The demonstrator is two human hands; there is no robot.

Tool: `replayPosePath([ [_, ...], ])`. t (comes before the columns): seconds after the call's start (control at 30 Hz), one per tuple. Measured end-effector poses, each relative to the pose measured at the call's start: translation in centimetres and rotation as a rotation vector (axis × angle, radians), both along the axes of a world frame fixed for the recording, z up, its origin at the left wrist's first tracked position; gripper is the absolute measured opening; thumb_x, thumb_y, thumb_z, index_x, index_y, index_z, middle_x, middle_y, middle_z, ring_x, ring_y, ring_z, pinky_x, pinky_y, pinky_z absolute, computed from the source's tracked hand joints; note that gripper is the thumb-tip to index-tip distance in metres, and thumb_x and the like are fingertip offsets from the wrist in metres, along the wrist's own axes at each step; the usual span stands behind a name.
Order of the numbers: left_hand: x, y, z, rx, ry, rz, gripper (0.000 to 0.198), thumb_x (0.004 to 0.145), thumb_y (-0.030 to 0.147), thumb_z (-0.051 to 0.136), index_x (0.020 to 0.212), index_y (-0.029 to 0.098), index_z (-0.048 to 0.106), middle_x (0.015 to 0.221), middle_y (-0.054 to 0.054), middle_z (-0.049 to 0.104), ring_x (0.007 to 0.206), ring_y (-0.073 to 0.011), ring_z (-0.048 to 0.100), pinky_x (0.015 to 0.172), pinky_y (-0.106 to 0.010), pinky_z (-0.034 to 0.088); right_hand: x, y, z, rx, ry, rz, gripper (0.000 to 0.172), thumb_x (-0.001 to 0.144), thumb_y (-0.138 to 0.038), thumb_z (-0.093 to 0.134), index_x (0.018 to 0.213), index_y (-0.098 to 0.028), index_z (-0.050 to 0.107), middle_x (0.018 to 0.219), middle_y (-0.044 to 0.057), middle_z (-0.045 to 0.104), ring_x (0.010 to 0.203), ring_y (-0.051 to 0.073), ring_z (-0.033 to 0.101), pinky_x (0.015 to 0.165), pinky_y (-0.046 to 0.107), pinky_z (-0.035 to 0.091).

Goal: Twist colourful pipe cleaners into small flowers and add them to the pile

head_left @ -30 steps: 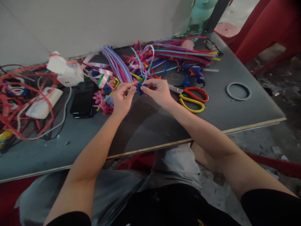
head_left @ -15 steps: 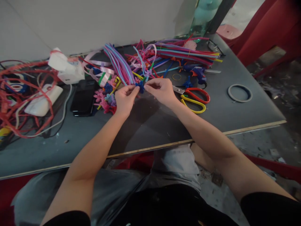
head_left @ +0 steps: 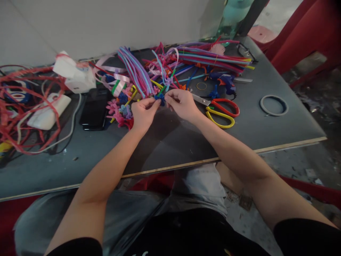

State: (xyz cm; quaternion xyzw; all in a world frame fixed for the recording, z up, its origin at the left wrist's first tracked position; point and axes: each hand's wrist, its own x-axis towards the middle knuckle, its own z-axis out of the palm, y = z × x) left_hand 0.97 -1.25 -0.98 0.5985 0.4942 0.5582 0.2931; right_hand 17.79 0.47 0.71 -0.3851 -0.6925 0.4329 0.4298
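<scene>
Between my two hands is a small blue pipe-cleaner flower (head_left: 160,98), held just above the table. My left hand (head_left: 145,111) pinches its left side between thumb and fingertips. On the other side, my right hand (head_left: 182,102) has thumb and forefinger closed at the flower's edge. Left of my left hand lie pink, purple and blue pipe-cleaner flowers (head_left: 119,110). Behind the hands are a bundle of purple and light blue pipe cleaners (head_left: 136,73) and a purple flower with a green stem (head_left: 168,81). Scissors (head_left: 220,113) with red and yellow handles rest right of my right hand.
A mixed pipe-cleaner bundle (head_left: 207,55), a blue glue gun (head_left: 223,80) and another blue flower (head_left: 214,92) lie at the back right. A grey ring (head_left: 274,105) sits farther right. A black phone (head_left: 94,109), white adapter (head_left: 80,80) and tangled red cord (head_left: 57,122) occupy the left.
Both hands stay at the blue flower, with small finger movements around it. The whole view has shifted slightly; nothing on the table has visibly moved.
</scene>
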Motion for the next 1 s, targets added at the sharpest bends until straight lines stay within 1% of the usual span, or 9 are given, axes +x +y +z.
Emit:
replayPosePath([
  [0.1,0.1,-0.1,0.1,-0.006,-0.011,-0.033,0.04,0.076,0.055,0.08,0.064,0.019,0.07,0.059,0.0,0.064,0.055,-0.0113,0.057,0.052,-0.024,0.045,0.0,-0.1,0.3,-0.027,0.012,0.078,0.031,0.097,-0.038,0.062,0.074,-0.018,0.057,0.063,-0.002,0.056,0.057,0.008,0.051,0.058,0.021,0.043],
  [0.2,0.2,0.0,-0.1,-0.009,-0.066,-0.032,0.037,0.077,0.052,0.081,0.064,0.019,0.07,0.06,0.001,0.064,0.055,-0.0109,0.057,0.053,-0.024,0.046,0.0,-0.2,0.5,-0.091,0.061,0.139,0.04,0.097,-0.047,0.062,0.07,-0.019,0.053,0.061,-0.003,0.054,0.052,0.006,0.047,0.053,0.02,0.041],
  [0.33,0.3,0.2,-0.4,-0.026,-0.139,0.002,0.034,0.075,0.047,0.082,0.062,0.019,0.067,0.058,0.002,0.061,0.055,-0.0101,0.056,0.054,-0.024,0.046,-0.1,-0.2,0.6,-0.142,0.117,0.078,0.044,0.092,-0.058,0.065,0.073,-0.019,0.055,0.062,-0.003,0.056,0.05,0.005,0.047,0.047,0.019,0.04],
  [0.57,0.4,0.1,-0.1,-0.048,-0.121,-0.01,0.03,0.074,0.042,0.083,0.062,0.019,0.067,0.059,0.003,0.06,0.058,-0.0111,0.057,0.057,-0.025,0.047,-0.1,-0.3,0.1,-0.153,0.113,-0.005,0.048,0.086,-0.064,0.068,0.08,-0.017,0.063,0.065,0.0,0.062,0.051,0.007,0.054,0.044,0.018,0.042],
  [0.67,0.4,0.2,0.2,-0.093,-0.201,-0.009,0.031,0.071,0.039,0.085,0.058,0.019,0.064,0.054,0.004,0.058,0.053,-0.0091,0.055,0.053,-0.022,0.045,0.3,0.1,-0.1,-0.071,0.128,-0.003,0.053,0.086,-0.068,0.065,0.091,-0.016,0.069,0.073,0.002,0.068,0.057,0.009,0.06,0.046,0.018,0.046],
  [0.77,0.3,0.4,0.6,-0.194,-0.354,-0.076,0.029,0.069,0.034,0.085,0.056,0.019,0.064,0.052,0.005,0.059,0.05,-0.007,0.055,0.05,-0.019,0.043,0.9,0.6,-0.3,0.113,0.123,0.006,0.054,0.085,-0.066,0.067,0.105,-0.017,0.073,0.087,0.003,0.073,0.075,0.012,0.068,0.062,0.022,0.056],
  [0.87,0.4,0.4,1.0,-0.327,-0.466,-0.163,0.026,0.068,0.027,0.083,0.055,0.018,0.063,0.052,0.006,0.059,0.049,-0.0061,0.057,0.051,-0.017,0.045,1.3,0.9,-0.3,0.263,0.051,0.007,0.044,0.085,-0.057,0.072,0.101,-0.017,0.078,0.093,0.004,0.075,0.088,0.016,0.07,0.076,0.028,0.058],
  [0.93,0.5,0.3,1.3,-0.393,-0.481,-0.182,0.025,0.069,0.022,0.081,0.053,0.018,0.062,0.051,0.006,0.059,0.048,-0.0053,0.056,0.052,-0.017,0.046,1.4,0.8,-0.3,0.309,0.003,-0.007,0.034,0.087,-0.051,0.073,0.094,-0.018,0.08,0.092,0.004,0.076,0.088,0.017,0.07,0.077,0.03,0.057],
  [1.0,0.6,0.2,1.4,-0.415,-0.477,-0.183,0.026,0.07,0.018,0.078,0.051,0.018,0.061,0.05,0.005,0.058,0.046,-0.0044,0.054,0.051,-0.016,0.045,1.4,0.7,-0.2,0.333,-0.029,-0.022,0.027,0.088,-0.044,0.073,0.091,-0.019,0.081,0.091,0.003,0.076,0.086,0.016,0.07,0.076,0.03,0.056],
])
